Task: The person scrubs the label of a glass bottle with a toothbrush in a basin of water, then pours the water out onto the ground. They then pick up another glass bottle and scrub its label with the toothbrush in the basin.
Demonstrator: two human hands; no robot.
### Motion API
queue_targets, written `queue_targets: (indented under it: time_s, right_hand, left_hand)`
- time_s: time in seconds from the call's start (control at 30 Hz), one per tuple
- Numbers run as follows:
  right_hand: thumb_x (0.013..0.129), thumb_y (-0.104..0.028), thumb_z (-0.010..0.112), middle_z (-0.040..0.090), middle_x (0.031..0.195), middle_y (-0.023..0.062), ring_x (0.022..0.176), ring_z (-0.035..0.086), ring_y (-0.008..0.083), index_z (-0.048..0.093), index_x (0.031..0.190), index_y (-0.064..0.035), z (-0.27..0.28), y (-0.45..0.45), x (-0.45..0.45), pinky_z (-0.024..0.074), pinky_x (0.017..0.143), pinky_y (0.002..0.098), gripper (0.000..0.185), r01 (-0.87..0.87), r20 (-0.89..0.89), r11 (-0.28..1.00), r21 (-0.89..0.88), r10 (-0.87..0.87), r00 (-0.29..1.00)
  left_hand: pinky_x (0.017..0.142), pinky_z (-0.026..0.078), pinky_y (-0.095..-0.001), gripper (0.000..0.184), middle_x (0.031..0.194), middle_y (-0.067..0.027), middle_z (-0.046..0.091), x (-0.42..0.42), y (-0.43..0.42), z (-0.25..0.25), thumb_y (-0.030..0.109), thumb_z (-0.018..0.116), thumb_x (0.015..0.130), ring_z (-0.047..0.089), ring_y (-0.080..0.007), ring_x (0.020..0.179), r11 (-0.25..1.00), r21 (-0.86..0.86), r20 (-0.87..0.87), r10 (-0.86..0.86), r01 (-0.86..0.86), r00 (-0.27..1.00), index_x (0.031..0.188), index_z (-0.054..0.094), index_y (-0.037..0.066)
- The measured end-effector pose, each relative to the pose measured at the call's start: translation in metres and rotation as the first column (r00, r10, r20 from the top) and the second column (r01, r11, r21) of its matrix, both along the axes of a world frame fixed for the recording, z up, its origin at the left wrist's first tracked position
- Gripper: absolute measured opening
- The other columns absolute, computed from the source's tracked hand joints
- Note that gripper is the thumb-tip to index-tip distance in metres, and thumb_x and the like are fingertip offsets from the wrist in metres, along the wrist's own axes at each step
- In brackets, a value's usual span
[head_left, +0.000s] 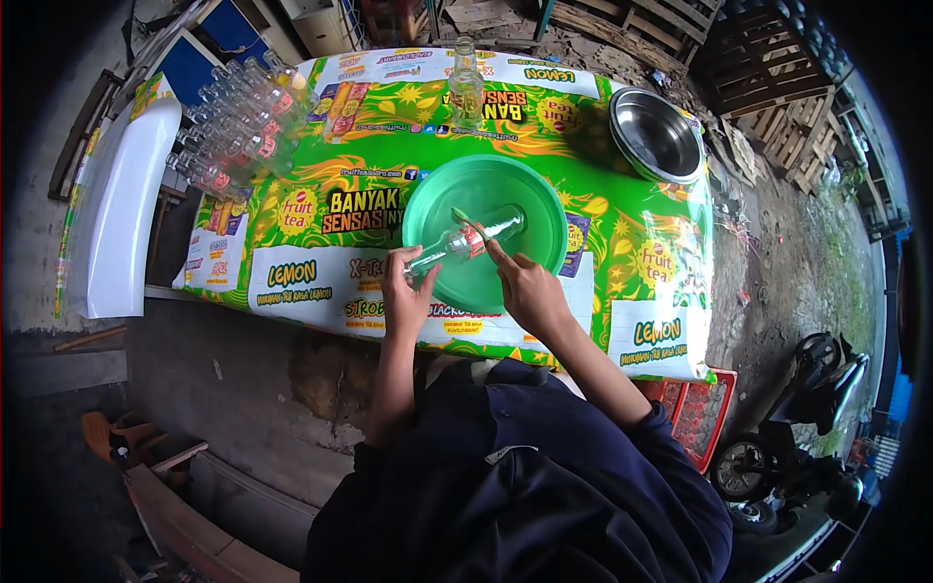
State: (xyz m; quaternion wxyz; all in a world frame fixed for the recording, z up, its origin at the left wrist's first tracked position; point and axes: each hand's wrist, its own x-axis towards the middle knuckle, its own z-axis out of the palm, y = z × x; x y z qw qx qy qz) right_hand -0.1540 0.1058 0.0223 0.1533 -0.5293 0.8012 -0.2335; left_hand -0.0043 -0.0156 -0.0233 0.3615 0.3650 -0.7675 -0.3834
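**Glass bottle over green basin, brush laid across it, both your hands busy**

Your left hand [406, 291] is at the basin's 7–8 o'clock side, grip pinched round the neck of the clear glass bottle [505, 229]. Bottle's tilted over the green plastic basin [550, 199], neck toward 8 o'clock, base toward 2, red-and-white label up. Can't tell if its underside touches the basin.

Your right hand [533, 290] comes in from 5 o'clock, fingers closed on the slim brush [474, 227], index stretched along it. Brush crosses the bottle near the label, head toward 11.

From the basin, on the surface [374, 209] with its green-and-white Fruit Tea cover:
- 10 o'clock: packed cluster of clear glass bottles [243, 124], red-and-white labels on several; overlap, no count.
- 12 o'clock: upright clear bottles [466, 80] near the far edge, overlapping.
- 2 o'clock: nested round metal bowls [659, 136], well apart from the basin.

Off the surface: red plastic crate [721, 408] between 4 and 5 o'clock, just beside the near corner; parked motorcycle [743, 468] past it, 4 o'clock.
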Motion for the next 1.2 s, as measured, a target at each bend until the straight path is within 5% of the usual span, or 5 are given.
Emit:
queue_targets:
  time_s: [0.13, 0.43, 0.8, 0.93, 1.2]
  right_hand:
    - [0.084, -0.008, 0.048, 0.058, 0.085, 0.0221, 0.07, 0.059, 0.0385, 0.048, 0.123, -0.0091, -0.029, -0.017, -0.033, 0.0485, 0.061, 0.0461, 0.04, 0.225, -0.061, 0.967, 0.117, -0.219, 0.974]
    - [0.085, -0.009, 0.049, 0.055, 0.079, 0.0166, 0.066, 0.057, 0.0374, 0.043, 0.128, -0.0114, 0.018, 0.023, 0.018, 0.0468, 0.057, 0.0457, 0.044, -0.015, 0.055, 1.0, 0.007, 0.014, 0.998]
    - [0.084, -0.01, 0.05, 0.053, 0.08, 0.0144, 0.061, 0.056, 0.0351, 0.037, 0.133, -0.0147, 0.001, 0.025, 0.028, 0.0465, 0.051, 0.0452, 0.051, -0.016, -0.06, 1.0, 0.022, 0.017, 0.998]
    - [0.085, -0.01, 0.048, 0.053, 0.079, 0.0167, 0.064, 0.058, 0.0354, 0.039, 0.131, -0.0125, -0.02, 0.009, -0.013, 0.0463, 0.053, 0.0441, 0.046, 0.164, -0.076, 0.986, 0.009, -0.163, 0.984]
    - [0.084, -0.009, 0.05, 0.053, 0.078, 0.0152, 0.061, 0.056, 0.0356, 0.038, 0.132, -0.0162, -0.001, 0.024, 0.025, 0.0471, 0.053, 0.0447, 0.05, -0.029, -0.026, 0.999, 0.044, 0.031, 0.999]
  left_hand:
    - [0.073, 0.045, -0.035, 0.029, 0.098, -0.0127, 0.056, 0.0, -0.001, -0.003, 0.006, 0.069, 0.072, 0.056, -0.027, 0.091, 0.993, -0.119, -0.027, -0.028, 0.025, 0.999, 0.094, 0.05, 0.003]
    - [0.08, 0.044, -0.0367, 0.031, 0.098, -0.016, 0.054, -0.003, -0.005, -0.003, 0.003, 0.068, 0.072, 0.055, -0.0305, 0.093, 0.977, -0.205, -0.02, -0.064, 0.058, 0.998, 0.093, 0.047, 0.001]
    - [0.079, 0.044, -0.0368, 0.03, 0.097, -0.016, 0.053, -0.004, -0.006, -0.006, 0.003, 0.068, 0.072, 0.054, -0.031, 0.093, 0.983, -0.176, -0.041, -0.067, 0.059, 0.997, 0.092, 0.047, 0.0]
    - [0.081, 0.043, -0.0373, 0.029, 0.098, -0.0158, 0.053, -0.003, -0.004, -0.002, 0.002, 0.068, 0.071, 0.054, -0.0308, 0.093, 0.981, -0.186, -0.024, -0.067, 0.062, 0.997, 0.092, 0.047, 0.001]
    - [0.081, 0.042, -0.0373, 0.029, 0.097, -0.0139, 0.053, -0.002, 0.001, -0.003, 0.004, 0.068, 0.071, 0.052, -0.0298, 0.095, 0.976, -0.212, -0.033, -0.058, 0.049, 0.998, 0.093, 0.049, 0.002]
